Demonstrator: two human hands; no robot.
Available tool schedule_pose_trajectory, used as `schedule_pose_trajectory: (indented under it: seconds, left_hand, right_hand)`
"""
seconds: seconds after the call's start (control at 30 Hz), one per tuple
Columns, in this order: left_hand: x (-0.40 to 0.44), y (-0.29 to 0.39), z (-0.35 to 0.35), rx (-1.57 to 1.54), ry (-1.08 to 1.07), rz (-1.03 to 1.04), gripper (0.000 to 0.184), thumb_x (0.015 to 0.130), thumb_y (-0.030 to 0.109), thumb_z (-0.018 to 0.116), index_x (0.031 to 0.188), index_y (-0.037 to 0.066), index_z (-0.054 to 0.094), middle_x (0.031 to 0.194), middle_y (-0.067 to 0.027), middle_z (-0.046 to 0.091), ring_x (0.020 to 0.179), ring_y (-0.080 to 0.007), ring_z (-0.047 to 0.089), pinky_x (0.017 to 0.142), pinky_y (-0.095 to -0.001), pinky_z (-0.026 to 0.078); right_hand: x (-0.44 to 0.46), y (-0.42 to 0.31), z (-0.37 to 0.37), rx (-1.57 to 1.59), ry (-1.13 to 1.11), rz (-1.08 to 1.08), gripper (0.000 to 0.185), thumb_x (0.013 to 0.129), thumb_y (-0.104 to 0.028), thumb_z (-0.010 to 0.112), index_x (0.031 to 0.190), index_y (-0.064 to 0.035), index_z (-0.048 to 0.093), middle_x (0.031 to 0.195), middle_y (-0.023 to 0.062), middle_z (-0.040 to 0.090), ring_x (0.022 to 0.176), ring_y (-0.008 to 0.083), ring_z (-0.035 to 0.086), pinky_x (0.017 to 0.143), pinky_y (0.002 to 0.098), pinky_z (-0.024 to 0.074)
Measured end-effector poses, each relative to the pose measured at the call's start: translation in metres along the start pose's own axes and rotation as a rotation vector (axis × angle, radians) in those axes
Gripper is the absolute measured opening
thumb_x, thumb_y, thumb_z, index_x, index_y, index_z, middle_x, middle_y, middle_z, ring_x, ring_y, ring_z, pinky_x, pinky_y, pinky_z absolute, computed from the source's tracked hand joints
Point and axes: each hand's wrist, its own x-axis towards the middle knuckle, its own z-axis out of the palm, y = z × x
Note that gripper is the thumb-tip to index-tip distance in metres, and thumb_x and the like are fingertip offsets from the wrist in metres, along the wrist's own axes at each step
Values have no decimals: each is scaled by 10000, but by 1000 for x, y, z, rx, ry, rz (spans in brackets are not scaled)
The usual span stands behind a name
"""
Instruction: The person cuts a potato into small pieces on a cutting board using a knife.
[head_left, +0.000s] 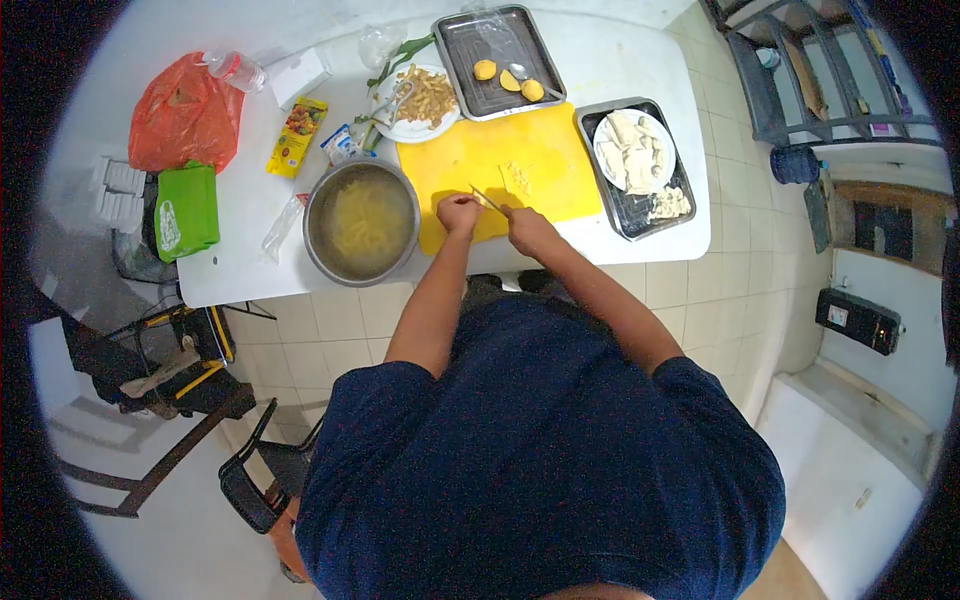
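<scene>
Over the near edge of a yellow cutting board, my right hand grips a knife, its blade angled toward the left. My left hand is closed close beside the blade; whatever its fingers pinch is too small to make out. Small pale yellow chopped pieces lie on the board just beyond the knife. To the left of my left hand stands a large metal pot with yellowish contents in liquid.
A dark tray at the back carries yellow fruit, some cut. Right of the board, another tray holds a white plate of pale pieces. A plate of brownish food, a yellow packet, and red and green bags stand left.
</scene>
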Motion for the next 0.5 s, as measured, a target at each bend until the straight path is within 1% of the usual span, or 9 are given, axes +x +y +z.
schedule_pose_trajectory:
  seconds: [0.03, 0.07, 0.13, 0.17, 0.27, 0.37, 0.47, 0.5]
  left_hand:
    - [-13, 21, -3, 99, 15, 26, 141, 585, -49, 730, 701, 26, 698, 671, -46, 668, 599, -132, 620, 567, -283, 519]
    - [-20, 34, -5, 197, 33, 55, 136, 583, -45, 729, 694, 29, 698, 667, -44, 669, 598, -129, 620, 569, -283, 517]
    - [-8, 16, -1, 112, 49, 57, 120, 588, -41, 722, 677, 34, 697, 663, -42, 671, 595, -127, 620, 574, -283, 516]
    - [-1, 5, 2, 71, 56, 57, 112, 590, -38, 719, 669, 37, 697, 661, -42, 671, 594, -126, 619, 577, -283, 515]
    - [-16, 28, 1, 208, 106, -2, 83, 609, -20, 711, 655, 47, 697, 656, -42, 673, 589, -128, 620, 576, -282, 517]
    - [6, -3, 4, 153, 62, 26, 71, 618, -1, 714, 644, 63, 699, 645, -46, 670, 584, -138, 627, 579, -283, 521]
    - [-12, 23, 1, 111, 81, -32, 64, 628, 14, 717, 625, 76, 699, 631, -53, 666, 580, -147, 634, 575, -281, 520]
    - [-12, 22, 0, 140, 88, -32, 66, 628, 14, 717, 622, 77, 698, 628, -53, 666, 580, -149, 635, 574, -278, 518]
  right_hand:
    - [0, 1, 1, 12, 7, 1, 412, 800, -62, 451, 1199, -20, 543, 834, 252, 640, 783, 406, 630, 690, 483, 509]
    - [-3, -3, -3, 8, -29, 30, 398, 822, -70, 434, 1203, -26, 542, 867, 251, 642, 807, 402, 634, 707, 483, 513]
    - [-9, -18, -19, -1, -99, 76, 375, 868, -86, 400, 1212, -39, 540, 933, 251, 645, 855, 394, 642, 741, 484, 520]
    - [-8, -19, -17, -5, -80, 71, 371, 869, -88, 401, 1210, -36, 540, 931, 252, 645, 856, 395, 641, 744, 485, 519]
    - [-8, -14, -8, -6, -46, 77, 365, 871, -90, 405, 1205, -28, 538, 929, 256, 644, 859, 397, 641, 752, 487, 517]
    - [-11, -14, -7, -2, -37, 84, 363, 862, -78, 418, 1201, -26, 536, 927, 260, 642, 859, 396, 641, 756, 486, 516]
    - [-18, -16, -9, -16, -25, 69, 353, 848, -62, 436, 1182, -22, 540, 909, 259, 642, 851, 394, 642, 754, 484, 517]
    - [-18, -17, -8, -23, -35, 79, 349, 843, -56, 440, 1175, -20, 541, 902, 257, 643, 847, 395, 642, 752, 484, 517]
